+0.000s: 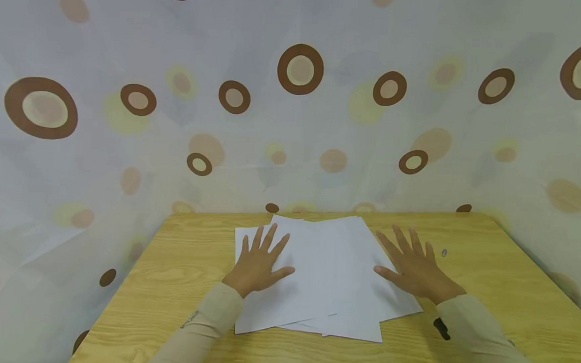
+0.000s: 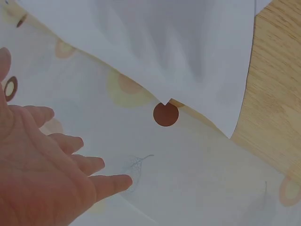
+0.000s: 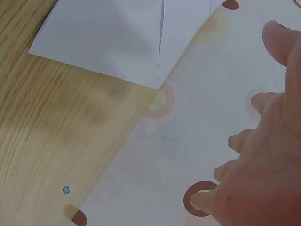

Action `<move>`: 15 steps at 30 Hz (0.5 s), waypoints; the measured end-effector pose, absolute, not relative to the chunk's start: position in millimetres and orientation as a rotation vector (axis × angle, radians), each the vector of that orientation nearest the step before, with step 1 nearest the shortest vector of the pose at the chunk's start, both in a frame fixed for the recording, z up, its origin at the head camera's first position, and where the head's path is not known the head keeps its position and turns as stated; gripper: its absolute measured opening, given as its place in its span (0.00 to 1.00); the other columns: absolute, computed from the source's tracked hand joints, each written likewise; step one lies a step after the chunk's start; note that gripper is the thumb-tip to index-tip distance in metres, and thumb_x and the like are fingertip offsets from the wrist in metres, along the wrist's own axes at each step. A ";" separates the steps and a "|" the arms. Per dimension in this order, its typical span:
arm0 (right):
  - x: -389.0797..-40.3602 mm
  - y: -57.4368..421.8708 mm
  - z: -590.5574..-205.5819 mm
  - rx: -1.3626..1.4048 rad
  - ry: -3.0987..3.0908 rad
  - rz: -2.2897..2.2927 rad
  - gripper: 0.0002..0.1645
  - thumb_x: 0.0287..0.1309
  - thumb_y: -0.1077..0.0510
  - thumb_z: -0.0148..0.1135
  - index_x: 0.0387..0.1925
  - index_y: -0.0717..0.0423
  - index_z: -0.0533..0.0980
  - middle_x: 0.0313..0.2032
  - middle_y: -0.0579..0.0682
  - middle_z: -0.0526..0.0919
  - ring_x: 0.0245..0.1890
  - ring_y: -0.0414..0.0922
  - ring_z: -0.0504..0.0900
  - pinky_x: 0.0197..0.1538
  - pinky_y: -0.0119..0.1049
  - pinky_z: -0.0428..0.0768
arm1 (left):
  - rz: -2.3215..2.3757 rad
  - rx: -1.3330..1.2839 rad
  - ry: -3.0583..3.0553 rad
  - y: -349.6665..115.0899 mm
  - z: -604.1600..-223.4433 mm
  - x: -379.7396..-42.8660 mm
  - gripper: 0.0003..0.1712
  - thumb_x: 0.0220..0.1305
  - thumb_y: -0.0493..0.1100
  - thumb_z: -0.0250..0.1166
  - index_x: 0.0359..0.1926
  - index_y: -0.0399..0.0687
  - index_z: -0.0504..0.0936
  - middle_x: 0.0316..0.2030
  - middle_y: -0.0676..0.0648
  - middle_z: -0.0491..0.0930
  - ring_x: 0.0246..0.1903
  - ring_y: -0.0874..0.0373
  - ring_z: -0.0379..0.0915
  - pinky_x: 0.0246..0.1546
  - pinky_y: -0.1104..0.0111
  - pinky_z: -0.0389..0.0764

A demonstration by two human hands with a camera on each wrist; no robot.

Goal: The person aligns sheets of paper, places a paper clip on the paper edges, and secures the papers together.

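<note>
Several white paper sheets lie overlapping and unevenly fanned on the wooden table. Over their left part, my left hand is held palm down with its fingers spread. My right hand hovers likewise by the right edge of the sheets, thumb toward the paper. Neither hand holds anything. In the left wrist view the left hand appears with straight fingers, apart from the paper. The right wrist view shows the right hand spread too, away from the sheet corner.
A small paper clip lies on the wooden table, right of my right hand. A patterned sheet with brown and yellow circles hangs behind the table and along its sides. A dark object shows under the right sleeve.
</note>
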State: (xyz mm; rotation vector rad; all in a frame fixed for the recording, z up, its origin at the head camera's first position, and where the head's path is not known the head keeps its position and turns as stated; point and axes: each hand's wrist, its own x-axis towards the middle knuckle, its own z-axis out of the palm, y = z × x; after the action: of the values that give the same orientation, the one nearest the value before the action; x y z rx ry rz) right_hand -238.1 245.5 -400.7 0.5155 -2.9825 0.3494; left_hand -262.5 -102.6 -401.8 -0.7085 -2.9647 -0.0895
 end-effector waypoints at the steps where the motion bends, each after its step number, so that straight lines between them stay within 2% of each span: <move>1: -237.8 245.5 -400.6 0.516 -2.985 0.353 0.46 0.56 0.32 0.44 0.68 0.43 0.40 0.67 0.60 0.31 0.63 0.64 0.23 0.52 0.71 0.34 | -0.085 -0.705 -2.964 -102.8 -401.4 -262.2 0.43 0.57 0.72 0.41 0.68 0.61 0.44 0.69 0.44 0.33 0.66 0.42 0.25 0.58 0.40 0.41; 15: -231.5 242.7 -393.9 0.516 -2.996 0.394 0.45 0.57 0.34 0.45 0.68 0.43 0.40 0.67 0.62 0.32 0.63 0.64 0.23 0.52 0.71 0.33 | -0.097 -0.726 -2.963 -101.3 -400.1 -264.1 0.43 0.57 0.71 0.42 0.68 0.60 0.45 0.68 0.44 0.34 0.66 0.42 0.25 0.58 0.40 0.43</move>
State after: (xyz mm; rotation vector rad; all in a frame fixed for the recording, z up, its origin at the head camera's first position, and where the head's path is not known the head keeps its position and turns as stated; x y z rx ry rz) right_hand -231.5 242.7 -393.9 0.5158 -2.9962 0.3942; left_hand -264.1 -101.3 -400.1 -0.7255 -2.9628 -0.0970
